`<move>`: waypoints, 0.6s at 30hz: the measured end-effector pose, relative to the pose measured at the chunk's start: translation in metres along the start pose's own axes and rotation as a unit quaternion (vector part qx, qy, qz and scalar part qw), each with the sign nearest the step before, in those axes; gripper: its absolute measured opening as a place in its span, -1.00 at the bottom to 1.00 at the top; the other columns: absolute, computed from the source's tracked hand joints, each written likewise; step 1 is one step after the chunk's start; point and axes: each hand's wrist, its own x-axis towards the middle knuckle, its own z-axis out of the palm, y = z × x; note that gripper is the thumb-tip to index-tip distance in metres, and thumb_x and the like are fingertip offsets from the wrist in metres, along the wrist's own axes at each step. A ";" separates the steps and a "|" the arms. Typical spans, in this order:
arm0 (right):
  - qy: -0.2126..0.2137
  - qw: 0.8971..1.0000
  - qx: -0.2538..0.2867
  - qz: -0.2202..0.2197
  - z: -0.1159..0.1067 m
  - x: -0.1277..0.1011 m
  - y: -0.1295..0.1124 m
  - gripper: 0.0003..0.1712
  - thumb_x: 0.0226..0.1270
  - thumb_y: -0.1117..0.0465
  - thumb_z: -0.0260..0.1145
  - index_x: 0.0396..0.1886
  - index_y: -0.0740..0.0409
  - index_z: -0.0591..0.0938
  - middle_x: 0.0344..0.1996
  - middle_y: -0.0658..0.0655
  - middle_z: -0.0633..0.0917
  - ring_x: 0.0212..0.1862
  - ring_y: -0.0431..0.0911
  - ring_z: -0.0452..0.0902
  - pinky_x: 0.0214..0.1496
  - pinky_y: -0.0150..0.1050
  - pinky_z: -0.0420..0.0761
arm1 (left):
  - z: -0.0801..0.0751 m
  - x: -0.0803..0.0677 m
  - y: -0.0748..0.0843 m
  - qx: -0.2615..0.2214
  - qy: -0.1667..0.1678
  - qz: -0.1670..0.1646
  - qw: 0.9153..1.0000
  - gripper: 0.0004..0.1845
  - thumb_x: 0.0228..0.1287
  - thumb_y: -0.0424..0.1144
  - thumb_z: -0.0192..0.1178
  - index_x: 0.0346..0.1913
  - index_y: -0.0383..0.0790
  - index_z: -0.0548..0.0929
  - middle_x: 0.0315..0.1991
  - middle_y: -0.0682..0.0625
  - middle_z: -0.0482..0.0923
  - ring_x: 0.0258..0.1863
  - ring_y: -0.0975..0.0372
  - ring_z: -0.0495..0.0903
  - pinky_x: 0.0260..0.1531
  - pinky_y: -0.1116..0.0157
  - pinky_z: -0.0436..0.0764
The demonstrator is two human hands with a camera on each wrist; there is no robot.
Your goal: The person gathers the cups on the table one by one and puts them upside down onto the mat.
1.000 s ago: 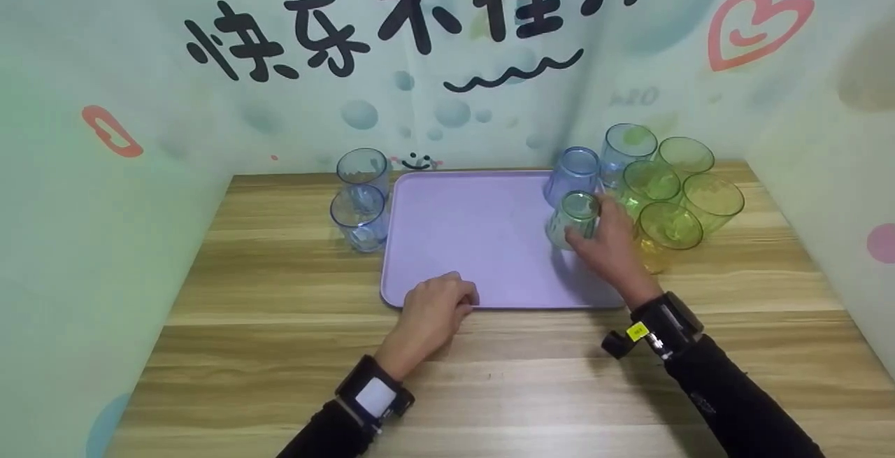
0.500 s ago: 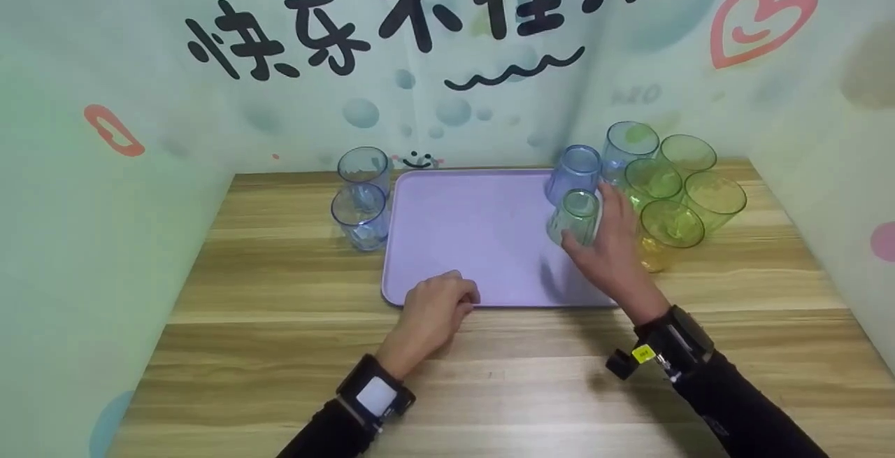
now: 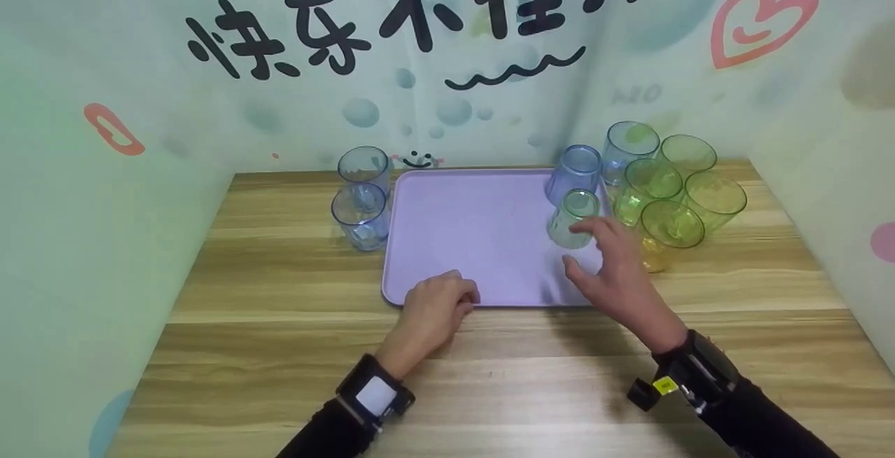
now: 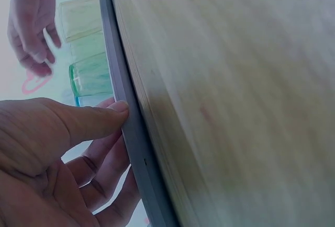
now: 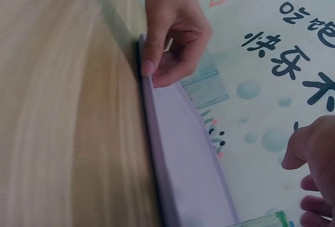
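Head view: the left hand (image 3: 435,304) pinches the near edge of the purple tray (image 3: 461,234) on the desk (image 3: 280,346); the right hand (image 3: 615,269) hovers slack-fingered, holding nothing, just beside an upturned green cup (image 3: 573,219) — one of two on the tray, most of it bare. Left wrist view: the thumb (image 4: 94,120) presses the rim.
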 end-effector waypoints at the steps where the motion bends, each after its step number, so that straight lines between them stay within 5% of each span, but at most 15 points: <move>1: -0.024 1.000 0.005 0.010 -0.001 -0.003 0.000 -0.54 0.10 0.40 0.50 0.02 0.34 0.58 -0.04 0.30 0.56 0.01 0.21 0.45 0.04 0.05 0.42 | 0.000 0.000 0.000 0.000 -0.001 0.000 1.000 -0.93 0.27 -0.33 0.39 -0.24 -0.08 0.79 -0.38 0.11 0.57 -0.34 0.18 0.60 -0.32 0.25 0.58; 8: -0.185 0.980 0.036 0.068 -0.002 -0.022 0.005 -0.60 0.24 0.30 0.51 0.03 0.33 0.65 -0.14 0.20 0.64 -0.10 0.11 0.57 -0.04 0.03 0.60 | -0.001 -0.001 -0.001 0.000 0.007 0.006 1.000 -0.94 0.28 -0.34 0.39 -0.25 -0.09 0.79 -0.38 0.10 0.57 -0.33 0.18 0.61 -0.33 0.23 0.59; 18: -0.228 0.972 0.042 0.030 0.003 -0.038 0.013 -0.78 0.20 0.37 0.51 -0.14 0.17 0.76 -0.24 -0.01 0.69 -0.16 -0.07 0.62 -0.04 -0.05 0.62 | -0.001 -0.001 0.000 0.003 0.002 0.005 1.000 -0.94 0.29 -0.33 0.38 -0.24 -0.09 0.79 -0.38 0.09 0.56 -0.33 0.17 0.61 -0.32 0.22 0.58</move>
